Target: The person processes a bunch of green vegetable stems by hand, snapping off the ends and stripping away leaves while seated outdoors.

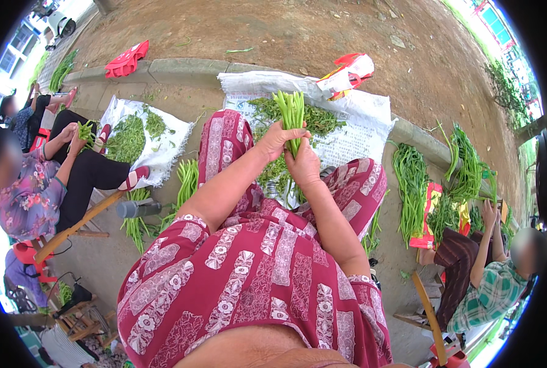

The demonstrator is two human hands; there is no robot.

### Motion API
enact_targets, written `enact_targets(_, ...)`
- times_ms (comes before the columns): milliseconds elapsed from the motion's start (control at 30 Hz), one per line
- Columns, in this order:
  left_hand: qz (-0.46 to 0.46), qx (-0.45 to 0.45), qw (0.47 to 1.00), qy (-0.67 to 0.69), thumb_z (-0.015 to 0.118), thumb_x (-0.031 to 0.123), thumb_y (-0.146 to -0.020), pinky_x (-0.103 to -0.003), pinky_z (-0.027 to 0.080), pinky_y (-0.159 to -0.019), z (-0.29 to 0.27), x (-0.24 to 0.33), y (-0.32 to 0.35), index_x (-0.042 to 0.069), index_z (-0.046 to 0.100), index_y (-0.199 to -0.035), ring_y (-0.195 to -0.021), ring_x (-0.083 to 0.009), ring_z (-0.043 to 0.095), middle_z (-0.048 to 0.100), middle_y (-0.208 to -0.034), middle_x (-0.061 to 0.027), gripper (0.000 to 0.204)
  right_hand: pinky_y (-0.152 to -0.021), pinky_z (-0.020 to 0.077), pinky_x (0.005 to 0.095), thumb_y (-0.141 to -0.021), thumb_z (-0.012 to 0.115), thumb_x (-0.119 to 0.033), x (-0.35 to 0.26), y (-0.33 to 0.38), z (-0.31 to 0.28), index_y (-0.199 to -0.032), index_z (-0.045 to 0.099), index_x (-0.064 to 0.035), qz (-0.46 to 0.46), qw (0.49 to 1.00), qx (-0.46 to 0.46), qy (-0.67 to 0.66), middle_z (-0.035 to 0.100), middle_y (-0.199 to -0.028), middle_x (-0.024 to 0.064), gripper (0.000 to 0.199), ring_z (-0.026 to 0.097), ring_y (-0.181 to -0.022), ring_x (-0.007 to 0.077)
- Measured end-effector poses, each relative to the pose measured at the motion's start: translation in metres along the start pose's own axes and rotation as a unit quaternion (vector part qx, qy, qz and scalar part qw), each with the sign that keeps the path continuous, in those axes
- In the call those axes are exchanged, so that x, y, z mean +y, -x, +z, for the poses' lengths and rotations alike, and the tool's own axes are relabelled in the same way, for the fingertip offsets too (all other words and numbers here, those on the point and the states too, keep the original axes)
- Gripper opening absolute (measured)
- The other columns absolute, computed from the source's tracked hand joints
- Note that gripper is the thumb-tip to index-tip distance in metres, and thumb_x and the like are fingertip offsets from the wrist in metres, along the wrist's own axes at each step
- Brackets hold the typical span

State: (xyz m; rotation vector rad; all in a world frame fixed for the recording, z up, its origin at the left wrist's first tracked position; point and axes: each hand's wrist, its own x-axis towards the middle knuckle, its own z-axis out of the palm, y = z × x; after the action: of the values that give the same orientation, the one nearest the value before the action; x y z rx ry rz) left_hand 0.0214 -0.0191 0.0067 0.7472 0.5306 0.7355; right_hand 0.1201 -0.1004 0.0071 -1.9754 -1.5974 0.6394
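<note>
Green stems (291, 109) — in both hands (276, 138), bottoms unclear

- Left hand (275, 138): closed in a grip, thumb laid across the front and pointing right.
- Right hand (304, 164): lower in view and slightly to the right, fingers curled; single fingers are hard to tell apart.
- The two hands sit close together in front of the body, between the knees.
- Left forearm (233, 177): bare, slanting up and rightward from a bent elbow.
- Right forearm (332, 211): bare, slanting up and leftward.
- Left knee (225, 126) and right knee (368, 175): bent and spread apart.
</note>
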Motion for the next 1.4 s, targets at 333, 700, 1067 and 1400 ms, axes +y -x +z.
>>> enact_targets(333, 0.037, 0.009, 0.998, -0.051, 0.059, 0.007, -0.083, -0.033, 0.052, -0.067, -0.013, 0.018, -0.001, 0.001, 0.056, -0.094, -0.072, -0.0213, 0.063, 0.063, -0.075, -0.0112, 0.014, -0.084, 0.0454, 0.0371, -0.068, 0.072, -0.026, 0.011, -0.004, -0.018, -0.108, 0.057, 0.0008, -0.094, 0.989, 0.032, -0.11, 0.056, -0.097, 0.0158, 0.05, 0.058, -0.091, 0.0289)
enact_targets(700, -0.07, 0.015, 0.997, 0.003, 0.059, 0.024, -0.088, -0.031, 0.049, -0.076, -0.013, 0.002, -0.005, 0.003, 0.056, -0.105, -0.084, -0.0157, 0.058, 0.059, -0.094, -0.0049, 0.027, -0.057, 0.0451, 0.0259, -0.075, 0.066, -0.004, 0.01, -0.003, -0.008, -0.09, 0.062, -0.0032, -0.088, 0.945, 0.123, -0.291, 0.054, -0.075, 0.0054, 0.015, 0.052, -0.059, 0.0142)
enact_targets(1067, -0.078, -0.016, 0.996, 0.042, 0.053, 0.029, -0.091, -0.033, 0.048, -0.079, -0.02, -0.003, -0.008, 0.003, 0.055, -0.11, -0.085, -0.0168, 0.058, 0.06, -0.092, -0.0064, 0.032, -0.058, 0.0469, 0.0307, -0.075, 0.065, -0.01, 0.004, 0.005, -0.008, -0.087, 0.062, -0.0032, -0.068, 0.972, 0.111, -0.196, 0.057, -0.075, 0.0084, 0.014, 0.057, -0.061, 0.0196)
enact_targets(1400, -0.083, 0.001, 0.997, 0.001, 0.056, 0.023, -0.089, -0.034, 0.047, -0.082, -0.018, -0.002, -0.004, 0.005, 0.055, -0.111, -0.089, -0.0177, 0.057, 0.058, -0.097, -0.0071, 0.029, -0.047, 0.0438, 0.0219, -0.084, 0.058, -0.007, -0.002, 0.004, -0.004, -0.093, 0.06, -0.0004, 0.084, 0.884, 0.012, -0.46, 0.06, -0.067, 0.0024, 0.011, 0.052, -0.052, 0.0068)
